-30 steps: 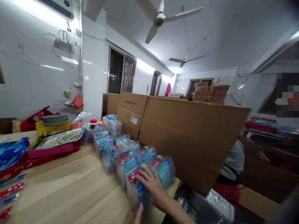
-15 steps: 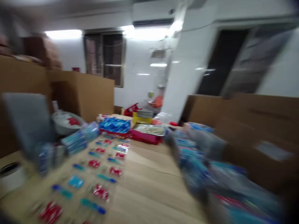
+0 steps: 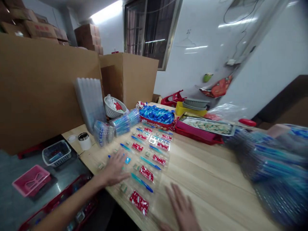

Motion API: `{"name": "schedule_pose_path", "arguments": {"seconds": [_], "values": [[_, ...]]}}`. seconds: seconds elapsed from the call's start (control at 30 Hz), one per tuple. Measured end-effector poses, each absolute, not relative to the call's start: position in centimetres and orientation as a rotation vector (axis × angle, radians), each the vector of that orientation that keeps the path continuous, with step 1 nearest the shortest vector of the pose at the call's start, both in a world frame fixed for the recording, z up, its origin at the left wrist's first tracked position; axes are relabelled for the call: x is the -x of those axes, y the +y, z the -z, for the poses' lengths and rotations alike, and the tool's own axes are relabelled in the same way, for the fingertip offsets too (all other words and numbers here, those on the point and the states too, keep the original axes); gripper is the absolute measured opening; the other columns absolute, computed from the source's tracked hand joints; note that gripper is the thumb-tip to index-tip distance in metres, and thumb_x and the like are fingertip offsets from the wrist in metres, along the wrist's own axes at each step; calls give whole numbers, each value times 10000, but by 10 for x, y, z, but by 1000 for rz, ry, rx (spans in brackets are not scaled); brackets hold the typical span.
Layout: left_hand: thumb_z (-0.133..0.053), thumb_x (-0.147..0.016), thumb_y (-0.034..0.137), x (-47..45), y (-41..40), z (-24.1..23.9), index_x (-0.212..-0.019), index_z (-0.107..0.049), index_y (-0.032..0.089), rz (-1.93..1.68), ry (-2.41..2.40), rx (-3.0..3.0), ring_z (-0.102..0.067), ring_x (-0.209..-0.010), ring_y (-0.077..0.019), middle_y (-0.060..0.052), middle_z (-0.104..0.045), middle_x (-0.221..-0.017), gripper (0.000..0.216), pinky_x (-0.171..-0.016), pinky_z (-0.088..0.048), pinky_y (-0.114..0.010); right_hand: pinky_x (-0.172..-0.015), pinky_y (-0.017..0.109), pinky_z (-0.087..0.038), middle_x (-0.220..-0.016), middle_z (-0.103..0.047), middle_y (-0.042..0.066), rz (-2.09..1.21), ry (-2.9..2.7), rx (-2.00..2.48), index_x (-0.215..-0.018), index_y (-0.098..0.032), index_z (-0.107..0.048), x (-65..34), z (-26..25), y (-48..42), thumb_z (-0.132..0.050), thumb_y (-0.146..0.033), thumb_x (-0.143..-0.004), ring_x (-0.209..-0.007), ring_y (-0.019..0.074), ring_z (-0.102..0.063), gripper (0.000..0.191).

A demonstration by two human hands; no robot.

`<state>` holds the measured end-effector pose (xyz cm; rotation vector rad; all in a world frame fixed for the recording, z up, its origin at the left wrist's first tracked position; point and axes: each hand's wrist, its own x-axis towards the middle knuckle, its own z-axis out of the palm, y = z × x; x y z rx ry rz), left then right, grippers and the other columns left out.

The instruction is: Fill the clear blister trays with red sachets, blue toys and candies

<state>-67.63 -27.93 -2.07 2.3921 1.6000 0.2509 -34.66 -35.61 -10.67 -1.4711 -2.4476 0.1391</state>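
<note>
My left hand [image 3: 115, 168] reaches over the left row of clear plastic packs, fingers spread and palm down. A small blue packet [image 3: 127, 160] shows just past its fingertips; whether the hand touches the packs beneath is unclear. Low over the bare wood, right of the packs, my right hand [image 3: 180, 205] is slightly blurred, its fingers apart and nothing in it. Each pack near me has a blue-and-teal pen [image 3: 141, 183] and a red packet with white marks [image 3: 139, 202]. Farther off lies another red packet [image 3: 146, 173].
A red tray of blue pens [image 3: 157, 115] stands at the table's far end, beside a metal tray [image 3: 208, 125] on a pink one. Stacked clear packs [image 3: 281, 166] line the right side. A white cup [image 3: 84, 142] is at left; baskets [image 3: 56, 154] sit lower.
The view has swung right and down, so the tabletop things appear farther right or nearer. Both my hands have come into view over the table.
</note>
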Motion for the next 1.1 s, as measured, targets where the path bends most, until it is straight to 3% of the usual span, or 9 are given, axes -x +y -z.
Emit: {"name": "schedule_pose_path", "arguments": {"seconds": [0.1, 0.23, 0.37, 0.5, 0.73, 0.8, 0.9, 0.97, 1.1], "values": [[-406, -823, 669, 734, -261, 35, -1479, -127, 158, -86, 1578, -2535, -45, -1431, -366, -193, -103, -1556, 877, -1102, -46, -635, -1084, 661, -122, -1558, -112, 171, -392, -2592, 1391, -1496, -212, -64, 433, 88, -335, -527, -663, -750, -1417, 395, -83, 987], [-381, -837, 665, 764, -262, 57, -1483, -20, 242, 38, 1330, -2637, -75, -1433, -345, -147, -120, -1561, 852, -1108, -30, -620, -1081, 672, -93, -1542, -82, 230, -503, -2622, 1394, -1484, -155, -158, 481, 90, -325, -517, -721, -725, -1410, 419, -50, 1013], [-462, -788, 683, 775, -264, 67, -1482, -17, 261, 20, 1233, -2657, -92, -1425, -373, -159, -101, -1563, 926, -1097, -10, -642, -1074, 679, -116, -1535, -118, 232, -419, -2597, 1428, -1476, -163, -208, 482, 112, -328, -619, -551, -743, -1408, 422, -67, 926], [-594, -636, 739, 786, -253, 71, -1485, -34, 240, 54, 1131, -2640, -91, -1411, -427, -204, -98, -1555, 1133, -1063, 19, -690, -1083, 652, -149, -1528, -173, 234, -437, -2579, 1527, -1469, -174, -238, 478, 121, -326, -742, -463, -612, -1393, 444, -136, 1035], [-712, -491, 688, 786, -227, 65, -1454, -225, 226, 102, 1156, -2571, -200, -1369, -456, -196, -337, -1456, 1175, -1067, -4, -695, -992, 602, -332, -1526, -190, 231, -340, -2509, 1613, -1489, -226, -135, 473, 155, -318, -802, -536, -465, -1331, 485, -273, 1260], [-732, -474, 654, 783, -226, 62, -1436, -266, 240, 76, 1152, -2588, -248, -1344, -448, -172, -389, -1409, 1147, -1076, 16, -680, -950, 596, -378, -1506, -260, 221, -278, -2517, 1611, -1491, -258, -100, 473, 172, -318, -777, -503, -546, -1289, 484, -347, 1188], [-736, -464, 626, 782, -230, 52, -1420, -285, 257, 64, 1128, -2596, -307, -1303, -439, -156, -410, -1379, 1120, -1073, 15, -682, -932, 530, -419, -1456, -387, 166, -94, -2486, 1635, -1483, -340, -6, 471, 183, -323, -595, -255, -782, -1238, 390, -462, 920], [-725, -471, 625, 781, -232, 41, -1427, -262, 256, 75, 1127, -2577, -328, -1285, -437, -161, -396, -1387, 1124, -1071, -32, -685, -940, 491, -419, -1441, -416, 145, -27, -2455, 1625, -1475, -364, 40, 466, 174, -325, -472, -152, -839, -1238, 341, -477, 843], [-729, -481, 625, 771, -216, 22, -1446, -206, 253, 25, 1165, -2609, -332, -1292, -406, -150, -389, -1387, 1159, -1096, -70, -642, -1008, 525, -333, -1499, -298, 183, -254, -2457, 1506, -1494, -269, -35, 447, 120, -309, -613, -346, -753, -1322, 395, -341, 943]]}}
